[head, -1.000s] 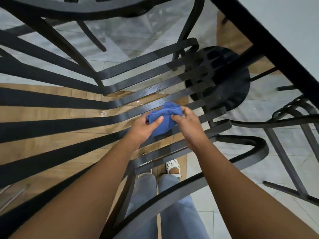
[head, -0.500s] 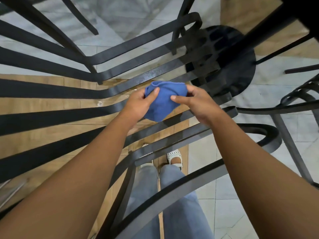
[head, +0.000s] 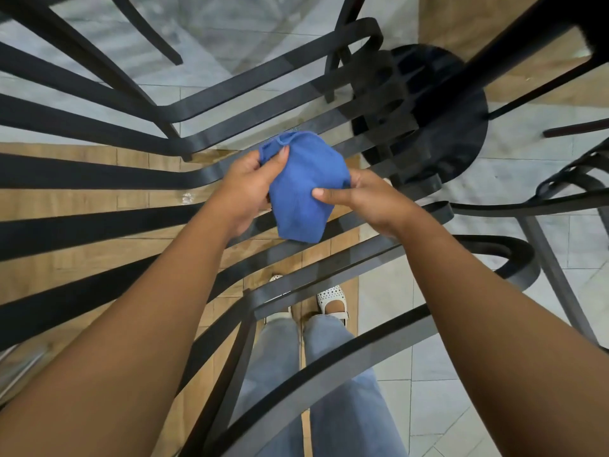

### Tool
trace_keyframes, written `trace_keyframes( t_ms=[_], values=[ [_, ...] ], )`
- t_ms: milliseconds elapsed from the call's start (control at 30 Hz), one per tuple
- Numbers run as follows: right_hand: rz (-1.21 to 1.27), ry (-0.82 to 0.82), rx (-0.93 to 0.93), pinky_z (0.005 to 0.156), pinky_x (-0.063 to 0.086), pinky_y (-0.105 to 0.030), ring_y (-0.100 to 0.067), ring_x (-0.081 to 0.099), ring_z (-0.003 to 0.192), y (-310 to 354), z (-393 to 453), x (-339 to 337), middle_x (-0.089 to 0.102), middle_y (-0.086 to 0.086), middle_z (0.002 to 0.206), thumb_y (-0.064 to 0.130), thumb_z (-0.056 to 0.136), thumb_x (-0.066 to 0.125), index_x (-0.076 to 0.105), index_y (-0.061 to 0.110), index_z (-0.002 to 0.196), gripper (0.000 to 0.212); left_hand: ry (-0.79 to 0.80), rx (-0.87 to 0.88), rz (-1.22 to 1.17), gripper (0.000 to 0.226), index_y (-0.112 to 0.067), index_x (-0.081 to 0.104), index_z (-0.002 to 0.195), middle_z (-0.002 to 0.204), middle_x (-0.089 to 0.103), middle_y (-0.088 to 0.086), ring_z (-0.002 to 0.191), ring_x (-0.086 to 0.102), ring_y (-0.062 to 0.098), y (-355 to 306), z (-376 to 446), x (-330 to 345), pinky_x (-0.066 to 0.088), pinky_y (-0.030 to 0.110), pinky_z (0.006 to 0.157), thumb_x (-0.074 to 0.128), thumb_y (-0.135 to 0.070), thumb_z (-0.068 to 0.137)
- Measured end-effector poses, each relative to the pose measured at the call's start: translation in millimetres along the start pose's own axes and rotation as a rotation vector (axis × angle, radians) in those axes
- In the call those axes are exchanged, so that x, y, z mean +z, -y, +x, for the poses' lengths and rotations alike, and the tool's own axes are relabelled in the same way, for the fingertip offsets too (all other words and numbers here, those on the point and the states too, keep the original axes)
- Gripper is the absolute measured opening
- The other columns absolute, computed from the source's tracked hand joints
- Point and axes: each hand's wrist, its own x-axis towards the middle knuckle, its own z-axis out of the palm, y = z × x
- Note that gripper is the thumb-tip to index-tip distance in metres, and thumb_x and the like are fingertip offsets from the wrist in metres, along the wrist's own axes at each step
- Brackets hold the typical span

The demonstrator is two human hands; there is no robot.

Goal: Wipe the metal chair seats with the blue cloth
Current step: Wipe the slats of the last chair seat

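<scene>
Blue cloth [head: 301, 189] held bunched over the black slatted chair seat [head: 99, 174].

The cloth hung in a soft folded wad above the middle slats. A round black base [head: 454, 127] sat behind to the right, and white shoes [head: 333, 300] showed through the slats below. The left hand [head: 245, 189] pinched its upper corner; the right hand [head: 365, 197] gripped its side, thumb pressing the front.

a dining or café-style seating area, seen from above. a black metal slatted chair [head: 138, 173] fills the view. beyond it to the right stands a round black table base [head: 461, 133]. beneath the chair lie grey marble-look floor tiles [head: 389, 331] and wood-look flooring [head: 82, 199].
</scene>
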Motion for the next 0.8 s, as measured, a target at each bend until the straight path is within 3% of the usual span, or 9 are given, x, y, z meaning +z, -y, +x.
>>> trace_keyframes(
  t_ms=[100, 167, 300, 400, 500, 567, 633, 733, 800],
  values=[
    [0.271, 0.027, -0.028, 0.086, 0.053, -0.026, -0.017, 0.063, 0.108, 4.4, -3.5, -0.1, 0.064, -0.004, 0.12, 0.013, 0.088, 0.061, 0.05, 0.011, 0.129, 0.042, 0.077, -0.041, -0.016, 0.049, -0.022, 0.052, 0.12, 0.109, 0.067, -0.006, 0.099, 0.065, 0.01, 1.8, -3.4, -4.5, 0.054, 0.026, 0.079, 0.073, -0.024, 0.076],
    [0.329, -0.141, -0.007, 0.082, 0.055, -0.031, -0.019, 0.065, 0.103, 4.3, -3.9, 5.3, 0.063, -0.005, 0.12, 0.02, 0.086, 0.066, 0.041, 0.016, 0.135, 0.056, 0.103, -0.1, 0.011, 0.069, -0.018, 0.042, 0.132, 0.107, 0.069, -0.001, 0.098, 0.066, 0.016, 5.5, -7.6, -0.2, 0.054, 0.032, 0.085, 0.075, -0.011, 0.072],
    [0.308, -0.387, 0.027, 0.098, 0.048, -0.044, -0.024, 0.056, 0.118, -3.2, -14.1, 18.7, 0.05, -0.006, 0.137, 0.049, 0.067, 0.075, 0.033, 0.041, 0.137, 0.082, -0.014, -0.076, -0.043, 0.065, -0.027, 0.025, 0.145, 0.099, 0.065, 0.012, 0.09, 0.062, 0.021, 3.8, -16.2, 7.8, 0.05, 0.035, 0.085, 0.055, -0.005, 0.091],
    [0.429, -0.182, 0.003, 0.098, 0.048, -0.037, -0.019, 0.056, 0.116, 0.3, -29.7, 16.6, 0.049, -0.004, 0.137, 0.029, 0.077, 0.075, 0.042, 0.032, 0.138, 0.069, 0.061, -0.035, -0.011, 0.063, -0.032, 0.044, 0.131, 0.1, 0.067, 0.005, 0.087, 0.064, 0.015, 0.1, -25.6, 9.9, 0.052, 0.029, 0.077, 0.069, -0.005, 0.08],
    [-0.016, 0.015, 0.039, 0.103, 0.041, -0.03, -0.015, 0.045, 0.126, 9.8, -43.9, 19.5, 0.038, 0.003, 0.143, 0.023, 0.072, 0.079, 0.024, 0.019, 0.148, 0.094, 0.117, -0.031, 0.113, 0.061, -0.022, 0.053, 0.124, 0.11, 0.065, 0.005, 0.091, 0.065, 0.01, -6.1, -32.6, 12.0, 0.053, 0.027, 0.08, 0.073, 0.003, 0.072],
    [-0.38, -0.091, -0.016, 0.087, 0.041, -0.021, -0.017, 0.046, 0.116, 13.0, -44.8, 22.2, 0.051, 0.006, 0.12, 0.027, 0.073, 0.08, 0.042, 0.014, 0.138, 0.076, 0.093, 0.005, 0.172, 0.05, -0.012, 0.055, 0.122, 0.103, 0.066, 0.004, 0.083, 0.066, 0.002, -10.2, -33.8, 14.6, 0.054, 0.02, 0.077, 0.068, 0.007, 0.077],
    [-0.502, -0.211, -0.043, 0.076, 0.035, -0.025, -0.018, 0.04, 0.102, 15.1, -49.3, 24.4, 0.048, 0.005, 0.092, 0.036, 0.075, 0.076, 0.06, 0.016, 0.112, 0.046, 0.088, 0.089, 0.293, 0.033, -0.009, 0.061, 0.109, 0.091, 0.066, 0.0, 0.074, 0.064, -0.005, -13.9, -35.2, 18.3, 0.052, 0.012, 0.072, 0.067, 0.004, 0.078],
    [-0.526, -0.312, -0.054, 0.088, 0.03, -0.031, -0.021, 0.03, 0.113, 11.9, -56.3, 23.2, 0.044, -0.005, 0.112, 0.043, 0.075, 0.074, 0.066, 0.02, 0.097, 0.033, 0.088, 0.236, 0.515, 0.003, -0.015, 0.064, 0.087, 0.082, 0.057, -0.008, 0.074, 0.057, -0.011, -17.8, -38.0, 29.0, 0.043, 0.005, 0.071, 0.066, -0.013, 0.085],
    [-0.436, -0.411, -0.113, 0.093, 0.034, -0.033, -0.021, 0.035, 0.117, 18.5, -64.1, 21.3, 0.045, -0.005, 0.123, 0.035, 0.074, 0.075, 0.065, 0.015, 0.087, 0.026, -0.005, 0.279, 0.63, 0.032, -0.021, 0.066, 0.096, 0.09, 0.049, -0.01, 0.095, 0.053, -0.004, -20.0, -39.6, 32.3, 0.039, 0.008, 0.087, 0.054, -0.049, 0.084]
  ],
)
